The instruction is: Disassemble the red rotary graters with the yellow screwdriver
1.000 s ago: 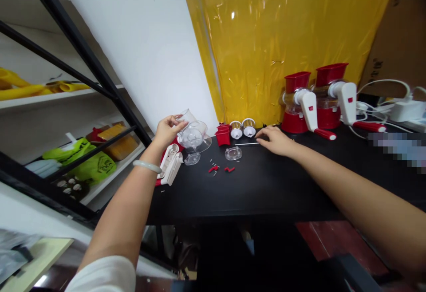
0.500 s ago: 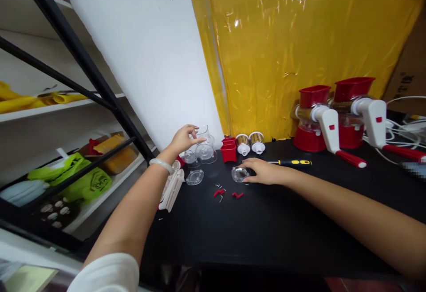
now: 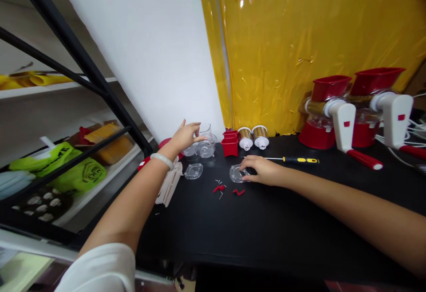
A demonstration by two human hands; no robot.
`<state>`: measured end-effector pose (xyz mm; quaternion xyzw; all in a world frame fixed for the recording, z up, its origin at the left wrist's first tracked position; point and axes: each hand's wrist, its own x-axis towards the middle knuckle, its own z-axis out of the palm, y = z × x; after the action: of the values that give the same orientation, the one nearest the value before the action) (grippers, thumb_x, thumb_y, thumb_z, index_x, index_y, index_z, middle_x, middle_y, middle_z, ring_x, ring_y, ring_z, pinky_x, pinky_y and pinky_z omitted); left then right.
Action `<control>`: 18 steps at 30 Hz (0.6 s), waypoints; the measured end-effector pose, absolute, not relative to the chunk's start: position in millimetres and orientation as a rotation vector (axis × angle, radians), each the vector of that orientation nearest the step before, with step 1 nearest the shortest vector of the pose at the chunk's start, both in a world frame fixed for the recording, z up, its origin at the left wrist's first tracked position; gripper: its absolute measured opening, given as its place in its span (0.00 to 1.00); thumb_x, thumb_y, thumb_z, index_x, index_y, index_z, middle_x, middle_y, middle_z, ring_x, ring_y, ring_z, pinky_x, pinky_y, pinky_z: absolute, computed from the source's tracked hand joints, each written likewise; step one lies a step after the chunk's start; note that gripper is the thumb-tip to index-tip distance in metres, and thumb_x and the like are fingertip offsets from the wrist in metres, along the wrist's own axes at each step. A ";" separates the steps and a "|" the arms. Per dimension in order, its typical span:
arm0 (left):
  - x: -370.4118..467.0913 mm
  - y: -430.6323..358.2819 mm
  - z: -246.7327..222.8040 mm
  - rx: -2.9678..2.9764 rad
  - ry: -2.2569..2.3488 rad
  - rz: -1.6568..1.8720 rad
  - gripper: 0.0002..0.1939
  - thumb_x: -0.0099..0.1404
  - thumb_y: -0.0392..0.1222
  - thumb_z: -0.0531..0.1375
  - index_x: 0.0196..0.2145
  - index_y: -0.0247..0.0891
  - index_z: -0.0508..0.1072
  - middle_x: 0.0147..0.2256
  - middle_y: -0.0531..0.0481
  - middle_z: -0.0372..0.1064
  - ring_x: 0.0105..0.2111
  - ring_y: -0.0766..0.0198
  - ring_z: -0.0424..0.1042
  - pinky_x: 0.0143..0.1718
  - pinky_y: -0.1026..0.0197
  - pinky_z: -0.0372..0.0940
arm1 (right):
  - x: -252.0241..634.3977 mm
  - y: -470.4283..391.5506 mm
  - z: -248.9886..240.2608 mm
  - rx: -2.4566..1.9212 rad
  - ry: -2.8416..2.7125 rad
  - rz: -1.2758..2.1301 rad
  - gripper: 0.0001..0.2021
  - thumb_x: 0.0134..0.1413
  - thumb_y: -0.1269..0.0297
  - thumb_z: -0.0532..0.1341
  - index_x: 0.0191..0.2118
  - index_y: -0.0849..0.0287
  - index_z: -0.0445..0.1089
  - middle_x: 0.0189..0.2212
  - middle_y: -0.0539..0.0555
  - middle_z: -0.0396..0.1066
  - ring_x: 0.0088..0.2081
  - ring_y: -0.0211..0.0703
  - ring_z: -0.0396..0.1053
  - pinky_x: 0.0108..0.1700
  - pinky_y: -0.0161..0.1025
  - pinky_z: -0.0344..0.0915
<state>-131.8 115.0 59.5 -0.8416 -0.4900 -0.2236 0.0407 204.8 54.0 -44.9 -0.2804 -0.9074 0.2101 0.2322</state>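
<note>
Black table (image 3: 282, 230), qty 1: carries the lot.
Assembled crank graters, qty 2 (image 3: 317, 134) (image 3: 397, 110): upright, far R, prob. kept out of the working area.
R hand (image 3: 261, 171): thumb & fingers parted at R edge of clear plate (image 3: 234, 173), prob. to take it by the rim; grip, can't tell.
L hand (image 3: 188, 137): narrow gap, thumb to fingers, at rim of clear housing (image 3: 207, 150), perhaps steadying it (pinch or mere touch, can't tell).
Screwdriver (image 3: 301, 160): behind R hand, handle R, prob. for easy reach.
Grater drums, qty 2 (image 3: 245, 137) (image 3: 260, 136): paired by red hoppers (image 3: 229, 147).
Red clips, qty 2 (image 3: 218, 188) (image 3: 238, 192), & loose screws (image 3: 221, 195): nearer the front, prob. so none gets lost.
</note>
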 end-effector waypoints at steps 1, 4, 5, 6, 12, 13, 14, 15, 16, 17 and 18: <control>-132.9 115.2 59.3 -2.574 -1.503 -0.670 0.23 0.55 0.59 0.69 0.23 0.40 0.66 0.56 0.30 0.72 0.61 0.41 0.67 0.68 0.31 0.36 | 203.1 54.1 -42.9 -0.764 -2.463 0.577 0.13 0.56 0.57 0.68 0.45 0.56 0.77 0.46 0.59 0.75 0.48 0.50 0.74 0.53 0.46 0.69; -136.1 116.4 58.2 -2.570 -1.498 -0.671 0.21 0.55 0.59 0.69 0.25 0.40 0.68 0.56 0.30 0.71 0.62 0.40 0.66 0.67 0.31 0.40 | 186.9 54.5 -31.4 -0.744 -2.350 0.547 0.14 0.55 0.56 0.69 0.44 0.57 0.77 0.43 0.59 0.76 0.44 0.49 0.74 0.49 0.46 0.69; -136.7 116.9 58.0 -2.566 -1.496 -0.693 0.21 0.55 0.59 0.69 0.25 0.40 0.68 0.55 0.31 0.72 0.61 0.40 0.66 0.66 0.31 0.41 | 176.6 53.9 -26.3 -0.731 -2.324 0.531 0.14 0.55 0.56 0.69 0.44 0.58 0.77 0.42 0.59 0.76 0.43 0.49 0.74 0.48 0.46 0.69; -136.9 117.2 58.0 -2.562 -1.494 -0.722 0.21 0.54 0.59 0.70 0.25 0.41 0.69 0.54 0.32 0.73 0.60 0.40 0.67 0.66 0.32 0.44 | 163.8 52.9 -21.1 -0.712 -2.310 0.515 0.15 0.55 0.55 0.69 0.44 0.58 0.76 0.42 0.59 0.77 0.42 0.49 0.74 0.48 0.45 0.69; -132.7 114.0 64.3 -2.578 -1.512 -0.765 0.22 0.49 0.61 0.71 0.25 0.42 0.70 0.46 0.35 0.76 0.52 0.39 0.73 0.58 0.41 0.61 | 66.7 46.5 -12.2 -0.746 -2.399 0.424 0.16 0.54 0.55 0.70 0.44 0.60 0.77 0.43 0.62 0.77 0.46 0.52 0.74 0.49 0.44 0.68; -131.9 112.3 65.7 -2.583 -1.514 -0.755 0.22 0.49 0.61 0.72 0.26 0.42 0.70 0.46 0.34 0.76 0.53 0.38 0.72 0.58 0.42 0.61 | 53.8 47.0 -15.1 -0.764 -2.404 0.426 0.16 0.55 0.55 0.70 0.45 0.61 0.77 0.43 0.62 0.77 0.46 0.52 0.75 0.48 0.43 0.68; -131.4 110.1 67.0 -2.583 -1.514 -0.750 0.22 0.48 0.60 0.72 0.26 0.42 0.71 0.47 0.34 0.75 0.54 0.38 0.72 0.57 0.43 0.62 | 43.1 48.2 -18.6 -0.781 -2.408 0.430 0.16 0.55 0.55 0.70 0.45 0.61 0.78 0.42 0.62 0.78 0.45 0.52 0.76 0.47 0.43 0.68; -131.3 107.3 68.1 -2.577 -1.512 -0.749 0.22 0.49 0.60 0.72 0.27 0.42 0.71 0.49 0.33 0.74 0.55 0.38 0.71 0.57 0.43 0.62 | 34.7 49.9 -22.2 -0.801 -2.411 0.432 0.16 0.55 0.56 0.70 0.45 0.61 0.78 0.42 0.62 0.78 0.45 0.52 0.76 0.46 0.42 0.68; -131.5 104.0 69.2 -2.568 -1.507 -0.742 0.22 0.49 0.59 0.72 0.28 0.41 0.71 0.52 0.32 0.73 0.56 0.39 0.71 0.57 0.44 0.63 | 28.5 51.9 -25.7 -0.820 -2.414 0.433 0.16 0.55 0.56 0.70 0.45 0.61 0.78 0.41 0.62 0.79 0.44 0.52 0.77 0.46 0.42 0.68; -132.1 100.1 70.2 -2.557 -1.497 -0.728 0.22 0.51 0.59 0.71 0.29 0.40 0.72 0.54 0.32 0.71 0.57 0.39 0.70 0.58 0.44 0.62 | 24.0 54.0 -28.9 -0.837 -2.417 0.434 0.16 0.55 0.57 0.70 0.45 0.62 0.78 0.41 0.62 0.79 0.44 0.52 0.77 0.45 0.41 0.68; -133.0 95.7 71.2 -2.543 -1.482 -0.706 0.22 0.53 0.59 0.71 0.31 0.39 0.72 0.56 0.31 0.70 0.57 0.40 0.69 0.59 0.44 0.62 | 21.0 56.1 -31.5 -0.847 -2.421 0.435 0.15 0.54 0.57 0.70 0.44 0.62 0.78 0.40 0.62 0.79 0.44 0.52 0.77 0.45 0.41 0.68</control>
<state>-133.0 95.7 71.2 -0.8388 -0.4889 -0.2328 0.0571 21.0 56.1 -31.5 -0.3136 -0.8970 0.1610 0.2667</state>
